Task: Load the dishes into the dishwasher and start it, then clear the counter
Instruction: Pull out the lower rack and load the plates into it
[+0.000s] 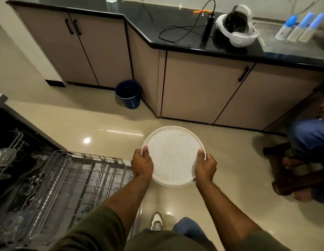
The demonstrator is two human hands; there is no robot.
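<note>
Speckled white round plate [173, 154] with raised rim, left hand [142, 164] and right hand [205, 166] gripping opposite edges

One speckled plate [173, 156] is held over the floor, with two hands on it: the left hand [142, 164] and the right hand [205, 166]. Left of the plate stands one open dishwasher [21, 160] with one pulled-out lower rack [76, 180]. Beyond the plate sits one blue bucket [129, 93]. On the table [175, 24] beyond the plate: three baby bottles [300, 28], one white headset [236, 26], one black cable [183, 28].
</note>
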